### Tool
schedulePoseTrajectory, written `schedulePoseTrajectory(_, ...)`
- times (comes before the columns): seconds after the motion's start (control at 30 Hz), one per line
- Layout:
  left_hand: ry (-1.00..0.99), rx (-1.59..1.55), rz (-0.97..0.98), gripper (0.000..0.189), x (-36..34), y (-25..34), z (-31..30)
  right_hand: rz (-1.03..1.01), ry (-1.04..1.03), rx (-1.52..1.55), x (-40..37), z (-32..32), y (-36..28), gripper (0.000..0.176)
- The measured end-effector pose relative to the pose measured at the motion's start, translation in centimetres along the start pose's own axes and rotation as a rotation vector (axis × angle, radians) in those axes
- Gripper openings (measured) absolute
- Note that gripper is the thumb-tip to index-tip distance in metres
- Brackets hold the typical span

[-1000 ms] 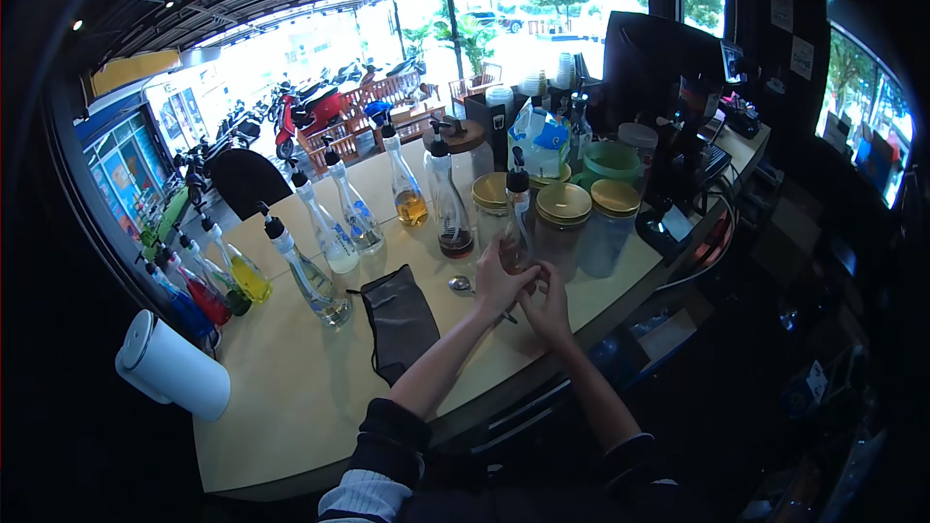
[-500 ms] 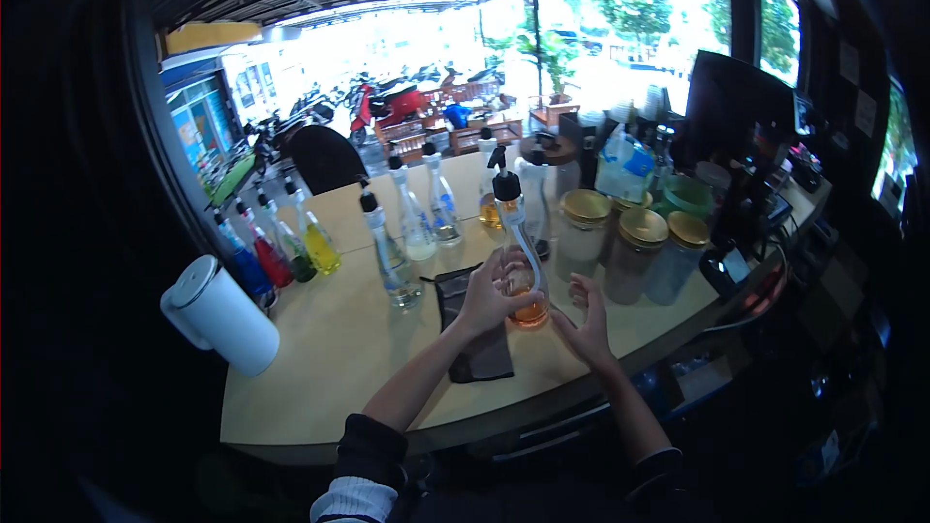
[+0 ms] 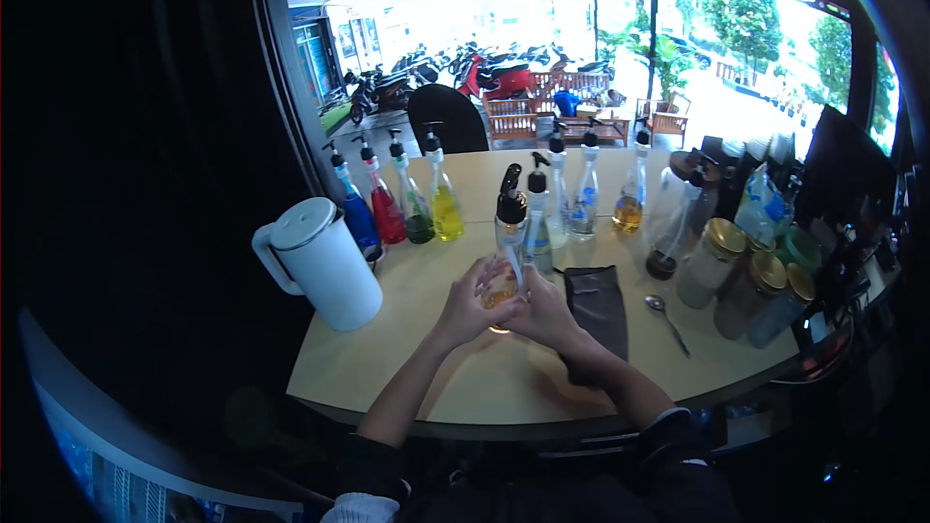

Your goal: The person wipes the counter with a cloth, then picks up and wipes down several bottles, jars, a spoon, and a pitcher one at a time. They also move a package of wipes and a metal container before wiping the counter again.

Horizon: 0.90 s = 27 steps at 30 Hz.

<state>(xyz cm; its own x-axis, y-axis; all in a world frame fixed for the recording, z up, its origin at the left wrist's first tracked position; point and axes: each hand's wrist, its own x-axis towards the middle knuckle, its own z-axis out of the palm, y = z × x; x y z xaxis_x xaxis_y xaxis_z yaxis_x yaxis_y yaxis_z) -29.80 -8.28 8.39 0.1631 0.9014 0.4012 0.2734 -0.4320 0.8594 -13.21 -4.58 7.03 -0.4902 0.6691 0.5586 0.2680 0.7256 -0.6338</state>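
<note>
A clear pump bottle (image 3: 511, 232) with a black pump head and a little amber liquid stands between my hands, low over the table or on it; its base is partly hidden. My left hand (image 3: 467, 310) curls around the bottle's left side. My right hand (image 3: 547, 318) closes on its right side, the fingers meeting near the front. Just behind is another clear pump bottle (image 3: 539, 223). To the right of my right hand lies a dark folded cloth (image 3: 599, 300).
A white jug (image 3: 334, 271) stands at left, near pump bottles with blue (image 3: 359, 223), red (image 3: 387, 215), green (image 3: 418, 221) and yellow (image 3: 447, 213) liquid. More pump bottles line the back. On the right are a spoon (image 3: 668, 324) and gold-lidded jars (image 3: 712, 261). The table's front edge (image 3: 465, 423) curves near me.
My view has turned left. The amber bottle has moved left, from over the cloth's right edge to left of the cloth. My right hand, open beside the bottle before, has closed on it.
</note>
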Motion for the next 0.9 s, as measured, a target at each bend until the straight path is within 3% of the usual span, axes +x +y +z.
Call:
schedulePoseTrajectory(0.1,0.081,-0.117,0.065,0.091,0.0,-3.1,-3.7,-0.02,0.035,0.014,3.8,3.8,1.0,0.065)
schedulePoseTrajectory(0.17,0.259,-0.329,-0.121,0.081,0.1,-7.1,-5.9,0.024,0.064,0.014,6.4,5.9,2.1,0.063)
schedulePoseTrajectory(0.2,0.259,-0.022,-0.179,0.068,-0.2,-9.9,-7.1,0.073,0.082,0.012,7.7,6.4,2.3,0.062)
schedulePoseTrajectory(0.23,0.254,-0.025,-0.185,0.068,-0.2,-11.3,-7.6,0.12,0.101,0.01,9.1,6.9,2.7,0.062)
schedulePoseTrajectory(0.3,0.006,0.404,-0.444,0.063,-0.6,-13.6,-8.5,0.172,0.132,-0.002,11.6,7.8,4.6,0.063)
schedulePoseTrajectory(0.33,0.003,0.397,-0.448,0.063,-0.9,-13.2,-8.2,0.215,0.163,-0.012,12.7,8.3,5.5,0.063)
schedulePoseTrajectory(0.4,-0.107,0.859,-0.449,0.063,-1.1,-12.4,-6.7,0.264,0.196,-0.038,14.7,9.0,7.4,0.064)
schedulePoseTrajectory(0.57,-0.131,0.821,-0.441,0.061,-1.2,-12.8,-7.0,0.305,0.363,-0.081,17.9,11.2,12.5,0.067)
schedulePoseTrajectory(0.9,-0.138,0.829,-0.414,0.061,-1.6,-13.1,-6.8,0.533,0.327,-0.017,19.9,11.9,14.0,0.077)
